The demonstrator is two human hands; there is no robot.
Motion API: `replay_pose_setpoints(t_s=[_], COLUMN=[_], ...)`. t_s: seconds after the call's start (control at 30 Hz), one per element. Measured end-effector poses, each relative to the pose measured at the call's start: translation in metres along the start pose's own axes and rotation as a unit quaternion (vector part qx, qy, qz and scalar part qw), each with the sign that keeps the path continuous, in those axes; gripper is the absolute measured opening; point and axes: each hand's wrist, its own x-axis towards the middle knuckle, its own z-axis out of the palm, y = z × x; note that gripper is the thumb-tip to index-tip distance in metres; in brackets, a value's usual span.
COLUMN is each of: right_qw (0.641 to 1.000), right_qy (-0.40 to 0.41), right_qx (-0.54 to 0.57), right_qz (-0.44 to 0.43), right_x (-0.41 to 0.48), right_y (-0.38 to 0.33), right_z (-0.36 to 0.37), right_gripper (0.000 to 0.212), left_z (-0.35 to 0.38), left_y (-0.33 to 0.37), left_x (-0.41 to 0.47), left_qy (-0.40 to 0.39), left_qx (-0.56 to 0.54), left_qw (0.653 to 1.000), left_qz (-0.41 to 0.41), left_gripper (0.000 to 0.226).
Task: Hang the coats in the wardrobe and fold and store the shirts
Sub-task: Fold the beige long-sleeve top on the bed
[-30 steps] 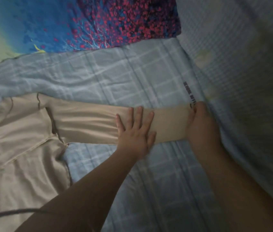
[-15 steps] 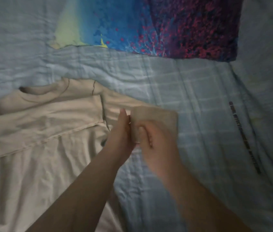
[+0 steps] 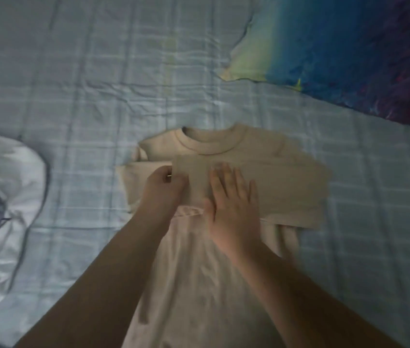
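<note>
Your beige shirt (image 3: pixel 261 172) lay flat on the bed (image 3: pixel 98 84), collar away from you. Your right hand (image 3: pixel 234 207) was spread open, flat on the sleeve folded across the shirt's chest. Your left hand (image 3: pixel 165 189) was curled, pinching that sleeve's cuff end just left of it.

1 head cam, looks steeply down, close over bed sheet (image 3: pixel 78 71); both forearms enter from bottom edge.

Dim light, pale blue checked bedsheet (image 3: pixel 103 71), colourful blue-and-purple pillow (image 3: pixel 354 46) upper right, white cloth (image 3: pixel 5 187) at left
</note>
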Motion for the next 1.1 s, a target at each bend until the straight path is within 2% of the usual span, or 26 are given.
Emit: replay_pose_setpoints(t_s=[0.1, 0.23, 0.33, 0.5, 0.63, 0.77, 0.87, 0.97, 1.03, 1.1], right_qw=[1.000, 0.999, 0.997, 0.994, 0.995, 0.996, 0.996, 0.996, 0.995, 0.993], right_qy=[-0.019, -0.047, -0.056, -0.045, -0.043, -0.053, -0.048, -0.037, -0.034, -0.010], right_qx=[-0.005, -0.021, -0.054, -0.097, -0.086, -0.075, -0.067, -0.056, -0.051, -0.014], right_qz=[-0.010, -0.010, -0.018, -0.018, -0.019, -0.012, 0.024, 0.066, 0.075, 0.120], right_x=[0.014, 0.033, 0.036, 0.037, 0.027, -0.016, -0.061, -0.119, -0.161, -0.203], right_y=[-0.049, -0.090, -0.099, -0.098, -0.096, -0.079, -0.053, -0.015, 0.018, 0.050], right_z=[0.021, 0.050, 0.069, 0.079, 0.067, 0.046, 0.031, 0.022, 0.020, 0.018], right_gripper=[0.061, 0.062, 0.060, 0.061, 0.059, 0.060, 0.058, 0.060, 0.054, 0.049], left_z=[-0.060, -0.104, -0.114, -0.106, -0.107, -0.119, -0.126, -0.131, -0.132, -0.133], left_y=[-0.016, -0.038, -0.056, -0.070, -0.070, -0.081, -0.102, -0.139, -0.167, -0.191], left_x=[0.029, 0.056, 0.066, 0.068, 0.054, 0.021, -0.017, -0.064, -0.099, -0.134], left_qy=[0.037, 0.059, 0.058, 0.050, 0.085, 0.095, 0.084, 0.055, 0.036, 0.022], left_qx=[0.070, 0.190, 0.235, 0.278, 0.236, 0.185, 0.153, 0.176, 0.190, 0.223], left_qw=[0.997, 0.979, 0.969, 0.957, 0.965, 0.978, 0.985, 0.983, 0.981, 0.975], left_qz=[0.010, 0.046, 0.056, 0.067, 0.073, 0.037, 0.015, -0.007, -0.012, -0.004], left_gripper=[0.003, 0.012, 0.013, 0.021, 0.032, 0.040, 0.032, 0.019, 0.021, 0.028])
